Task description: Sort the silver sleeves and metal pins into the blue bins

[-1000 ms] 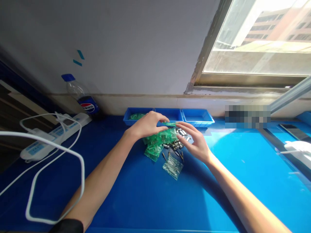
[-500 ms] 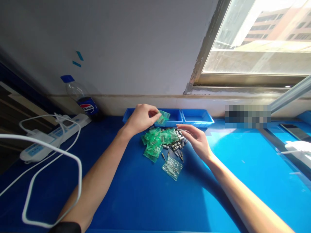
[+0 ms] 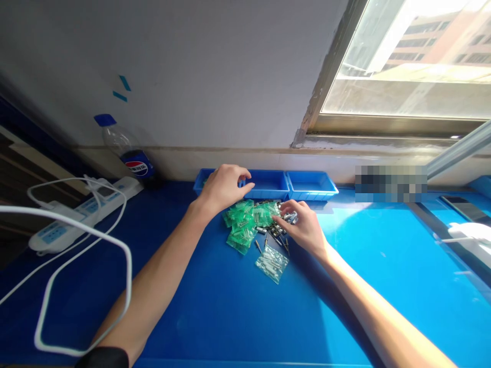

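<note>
My left hand [image 3: 224, 188] hovers over the blue bins, thumb and index finger apart with nothing between them. It covers much of the left blue bin [image 3: 198, 185], where a hint of green shows at the edge. A pile of small green plastic bags [image 3: 242, 227] holding metal pieces lies in front of the bins. My right hand [image 3: 303, 225] reaches over the loose metal parts [image 3: 273, 237] beside that pile, its thumb and fingertips spread apart and no held thing visible. Nearer to me lies a clear bag [image 3: 272, 264] of metal pieces.
The middle blue bin [image 3: 268, 193] and the right blue bin [image 3: 312, 194] stand by the wall. To the left are a cola bottle [image 3: 134, 162], a white power strip [image 3: 90, 207] and a looping white cable [image 3: 128, 276]. A phone [image 3: 466, 208] lies at far right.
The green bag has left my left hand's fingers, which are now apart. My right hand has moved slightly down and left onto the metal parts.
</note>
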`<action>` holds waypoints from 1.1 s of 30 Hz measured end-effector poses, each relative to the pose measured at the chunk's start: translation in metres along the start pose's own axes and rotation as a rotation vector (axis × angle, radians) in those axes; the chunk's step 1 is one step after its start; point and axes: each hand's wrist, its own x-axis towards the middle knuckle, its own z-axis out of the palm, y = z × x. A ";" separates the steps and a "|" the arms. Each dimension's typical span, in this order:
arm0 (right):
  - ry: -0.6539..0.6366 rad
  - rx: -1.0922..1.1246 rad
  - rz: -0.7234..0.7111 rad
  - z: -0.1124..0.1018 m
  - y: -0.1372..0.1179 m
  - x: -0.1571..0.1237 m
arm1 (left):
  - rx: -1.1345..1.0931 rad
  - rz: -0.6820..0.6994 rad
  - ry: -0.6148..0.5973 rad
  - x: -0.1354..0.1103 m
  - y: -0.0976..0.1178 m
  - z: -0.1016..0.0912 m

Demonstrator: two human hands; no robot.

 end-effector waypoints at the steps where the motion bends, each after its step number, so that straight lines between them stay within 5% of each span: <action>1: 0.002 0.020 0.028 0.001 0.000 0.000 | -0.008 0.012 -0.013 -0.001 0.003 0.001; 7: 0.060 0.318 0.211 0.002 -0.006 0.002 | -0.132 0.085 -0.034 -0.004 0.012 0.002; 13: 0.236 0.566 0.198 -0.008 -0.011 0.007 | -0.333 0.070 -0.066 -0.005 0.022 0.013; 20: 0.233 0.628 0.156 -0.012 -0.013 0.007 | -0.680 0.001 -0.190 -0.007 0.035 0.019; 26: 0.080 0.477 0.149 -0.012 -0.014 0.004 | -0.478 -0.043 -0.029 -0.005 0.019 -0.002; 30: -0.147 0.202 -0.087 -0.018 -0.012 0.002 | -0.109 -0.151 0.290 -0.003 -0.015 -0.024; 33: -0.362 0.043 -0.282 -0.025 -0.015 0.002 | -0.020 -0.243 0.337 -0.002 -0.036 -0.032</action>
